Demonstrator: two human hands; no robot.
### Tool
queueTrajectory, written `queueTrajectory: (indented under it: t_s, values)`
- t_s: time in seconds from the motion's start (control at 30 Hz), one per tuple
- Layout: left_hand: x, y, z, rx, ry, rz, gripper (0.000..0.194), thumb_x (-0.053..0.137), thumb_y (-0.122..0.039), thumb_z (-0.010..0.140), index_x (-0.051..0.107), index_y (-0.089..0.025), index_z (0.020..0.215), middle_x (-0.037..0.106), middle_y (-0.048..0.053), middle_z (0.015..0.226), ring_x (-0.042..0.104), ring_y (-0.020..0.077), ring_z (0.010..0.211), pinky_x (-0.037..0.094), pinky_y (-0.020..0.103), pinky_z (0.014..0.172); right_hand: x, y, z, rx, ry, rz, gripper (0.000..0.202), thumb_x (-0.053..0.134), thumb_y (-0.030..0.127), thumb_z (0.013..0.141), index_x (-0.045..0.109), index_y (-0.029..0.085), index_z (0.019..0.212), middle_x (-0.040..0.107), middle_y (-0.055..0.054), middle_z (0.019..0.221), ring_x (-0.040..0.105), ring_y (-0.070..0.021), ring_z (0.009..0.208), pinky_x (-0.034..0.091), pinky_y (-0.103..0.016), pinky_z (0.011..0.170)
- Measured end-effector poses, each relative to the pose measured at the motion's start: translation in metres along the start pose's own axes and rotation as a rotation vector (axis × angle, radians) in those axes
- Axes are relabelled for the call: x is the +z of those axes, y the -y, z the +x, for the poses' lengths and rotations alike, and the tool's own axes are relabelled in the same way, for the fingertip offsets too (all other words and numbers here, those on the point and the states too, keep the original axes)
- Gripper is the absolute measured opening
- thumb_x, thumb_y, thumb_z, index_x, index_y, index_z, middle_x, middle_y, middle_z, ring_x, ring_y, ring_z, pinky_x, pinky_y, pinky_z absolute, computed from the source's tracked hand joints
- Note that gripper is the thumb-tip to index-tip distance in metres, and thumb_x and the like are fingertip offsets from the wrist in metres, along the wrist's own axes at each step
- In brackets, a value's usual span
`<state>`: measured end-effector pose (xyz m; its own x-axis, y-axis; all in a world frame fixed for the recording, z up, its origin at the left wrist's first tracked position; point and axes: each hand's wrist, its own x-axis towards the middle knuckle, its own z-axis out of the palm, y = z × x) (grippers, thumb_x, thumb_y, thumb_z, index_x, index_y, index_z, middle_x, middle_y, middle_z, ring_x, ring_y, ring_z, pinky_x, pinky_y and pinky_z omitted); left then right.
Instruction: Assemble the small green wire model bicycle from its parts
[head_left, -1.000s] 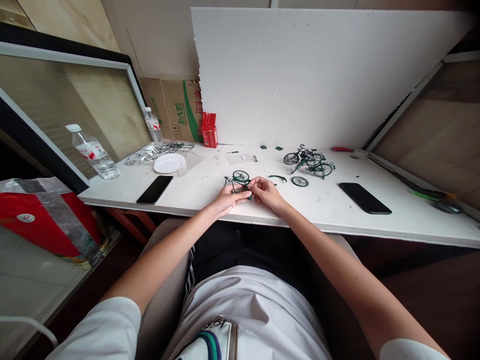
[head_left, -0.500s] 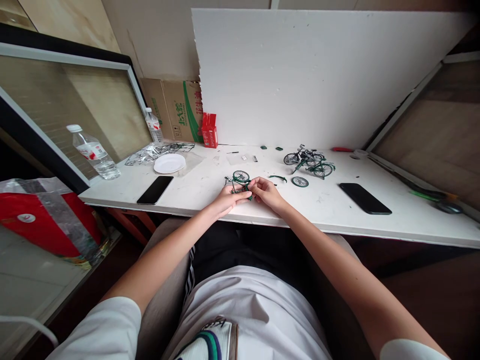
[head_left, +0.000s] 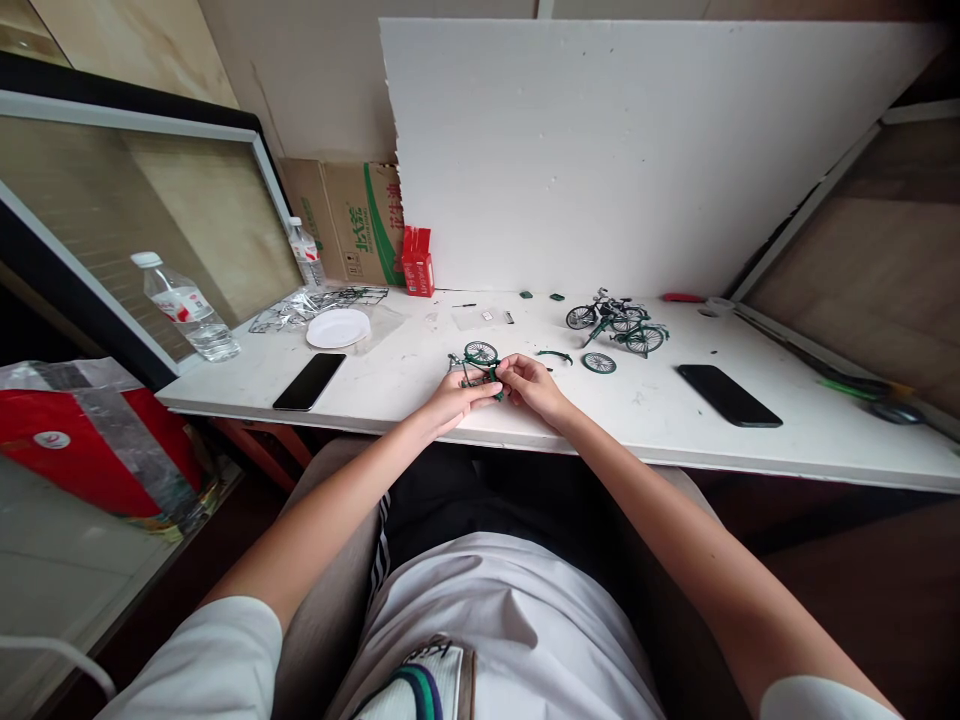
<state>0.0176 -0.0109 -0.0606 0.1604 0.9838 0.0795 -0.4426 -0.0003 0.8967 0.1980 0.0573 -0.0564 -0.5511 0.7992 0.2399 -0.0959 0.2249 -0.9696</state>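
A small green model bicycle point(head_left: 481, 352) is held just above the front of the table, one spoked wheel pointing away from me. My left hand point(head_left: 456, 400) is closed around its frame from the left. At the bicycle's right end, the fingers of my right hand point(head_left: 527, 383) pinch a green part of it; the fingertips hide the exact spot. To the right lie a curved green strip point(head_left: 555, 355), perhaps a mudguard, and a loose spoked wheel point(head_left: 599, 363). Beyond them stand a dark model bicycle point(head_left: 582, 316) and a green, partly built one point(head_left: 643, 341), overlapping.
A black phone point(head_left: 729, 396) lies right, another phone point(head_left: 310, 381) left. Behind the left one are a white plate point(head_left: 339, 328), dark part frames point(head_left: 352, 296) and water bottles point(head_left: 191, 310). A red box point(head_left: 418, 262) stands by a white board point(head_left: 637, 150) at the back.
Both hands keep the same hold on the model bicycle, with hardly any finger movement. The whole view has shifted very slightly.
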Motion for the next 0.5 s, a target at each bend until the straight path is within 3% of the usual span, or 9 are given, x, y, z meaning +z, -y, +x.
queueTrajectory:
  t_s: [0.17,0.3,0.43,0.5]
  values:
    - [0.004,-0.004,-0.003,-0.009,-0.011,-0.002,0.039,0.095,-0.02,0.072,0.078,-0.012,0.105,0.078,0.01,0.106,0.075,0.0232,0.105,0.051,0.048,0.113,0.003,0.003,-0.001,0.01,-0.03,-0.014,0.045,0.076,0.064,0.086,0.064,0.022,0.097,0.059,0.003,0.071,0.054,-0.0127,0.059,0.039,-0.024,0.05]
    - [0.007,-0.008,-0.005,-0.022,-0.016,0.012,0.036,0.094,-0.02,0.074,0.078,-0.012,0.104,0.078,0.011,0.108,0.074,0.0224,0.105,0.051,0.044,0.112,-0.009,0.012,0.002,-0.035,-0.15,-0.142,0.043,0.061,0.065,0.095,0.063,0.022,0.096,0.059,0.002,0.068,0.058,-0.0158,0.062,0.042,-0.026,0.055]
    - [0.008,-0.009,-0.006,-0.032,-0.011,0.037,0.031,0.093,-0.023,0.075,0.078,-0.011,0.1,0.079,0.013,0.106,0.073,0.0224,0.107,0.05,0.04,0.11,-0.043,0.022,0.006,-0.178,-0.261,-0.688,0.04,0.055,0.053,0.102,0.073,0.018,0.098,0.073,-0.007,0.087,0.065,-0.021,0.081,0.049,-0.033,0.077]
    - [0.008,-0.009,-0.006,-0.029,-0.015,0.048,0.031,0.093,-0.024,0.075,0.078,-0.01,0.099,0.079,0.013,0.107,0.073,0.0229,0.108,0.05,0.039,0.108,-0.059,0.024,0.006,-0.137,-0.276,-1.013,0.037,0.055,0.045,0.104,0.078,0.018,0.097,0.075,-0.012,0.095,0.065,-0.0266,0.093,0.048,-0.035,0.08]
